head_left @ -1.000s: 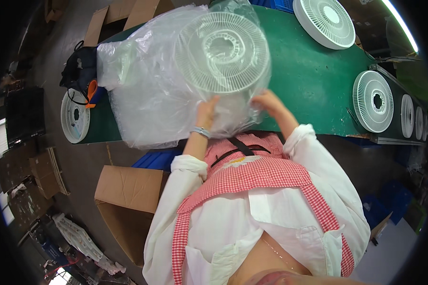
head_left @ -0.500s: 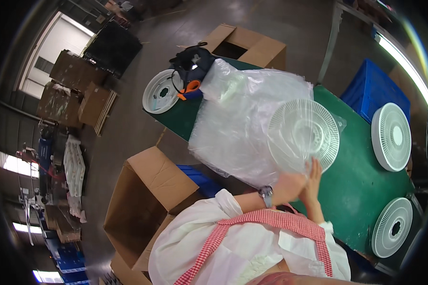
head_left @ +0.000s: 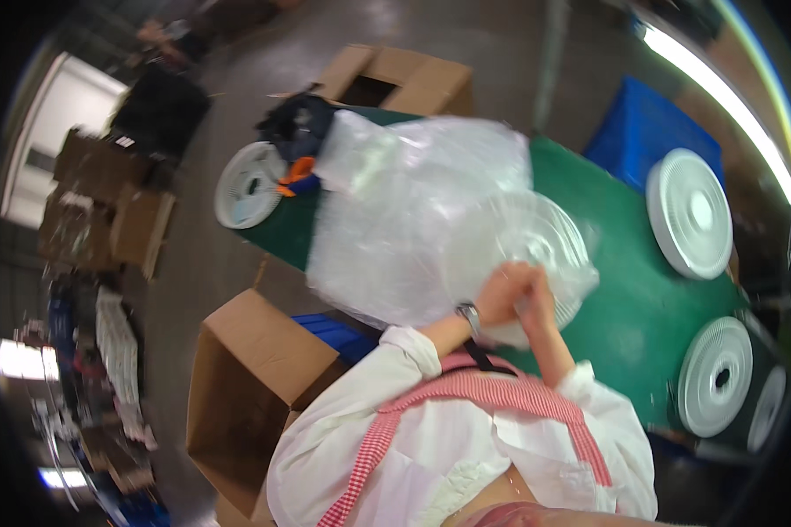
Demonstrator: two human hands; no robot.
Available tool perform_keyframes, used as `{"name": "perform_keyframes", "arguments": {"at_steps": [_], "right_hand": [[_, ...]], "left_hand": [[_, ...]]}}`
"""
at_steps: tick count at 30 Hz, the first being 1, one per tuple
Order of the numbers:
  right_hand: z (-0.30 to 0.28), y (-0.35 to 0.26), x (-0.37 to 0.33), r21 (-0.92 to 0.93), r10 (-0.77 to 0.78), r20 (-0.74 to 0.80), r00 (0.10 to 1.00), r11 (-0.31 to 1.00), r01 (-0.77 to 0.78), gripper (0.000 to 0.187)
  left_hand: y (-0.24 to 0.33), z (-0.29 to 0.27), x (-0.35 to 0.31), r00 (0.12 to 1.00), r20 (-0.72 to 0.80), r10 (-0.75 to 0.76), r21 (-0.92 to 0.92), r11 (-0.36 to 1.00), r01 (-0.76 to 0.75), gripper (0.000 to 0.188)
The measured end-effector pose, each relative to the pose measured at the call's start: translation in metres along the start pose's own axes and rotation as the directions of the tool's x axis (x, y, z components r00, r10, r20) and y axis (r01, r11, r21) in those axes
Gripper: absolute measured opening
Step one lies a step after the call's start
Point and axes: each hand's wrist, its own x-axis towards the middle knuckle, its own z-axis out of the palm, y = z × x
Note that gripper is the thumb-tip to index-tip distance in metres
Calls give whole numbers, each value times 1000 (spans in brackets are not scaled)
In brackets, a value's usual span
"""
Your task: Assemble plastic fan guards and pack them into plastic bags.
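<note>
A round white fan grille (head_left: 559, 230) with fine radial slots lies on the green table, covered by a clear plastic bag (head_left: 581, 274). My left hand (head_left: 504, 292), a watch on its wrist, is closed over the grille's near part with the bag's film in its fingers. Right beside it, touching or nearly so, my right hand (head_left: 538, 304) is also closed on the film. Motion blur hides the exact fingertips. Under and left of the grille spreads a thick stack of clear plastic bags (head_left: 386, 237).
More grilles rest at the green table's (head_left: 624, 351) right side: an upper one (head_left: 676, 215) and a lower one (head_left: 703, 373). Another white grille (head_left: 237, 198) sits far left beside orange-handled scissors (head_left: 299, 171) and a black bag (head_left: 300, 127). An open carton (head_left: 268, 338) stands near left.
My right hand, flat with fingers stretched before, has curled in against my left hand. Both moved up over the grille. The whole view has shifted, so the table sits further left.
</note>
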Motion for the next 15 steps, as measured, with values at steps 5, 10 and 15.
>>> {"name": "perform_keyframes", "arguments": {"at_steps": [5, 10, 15], "right_hand": [[6, -22, -12, -667, -494, 700, 515, -196, 719, 28], [-20, -63, -11, -543, -190, 839, 510, -348, 764, 30], [-20, -53, 34, -508, -56, 819, 571, -533, 677, 41]], "left_hand": [[-43, 22, -6, 914, 125, -386, 50, 922, 383, 30], [-47, 32, 39, 795, 195, -575, 220, 815, 536, 26], [-49, 8, 35, 864, 173, -474, 56, 880, 472, 41]]}}
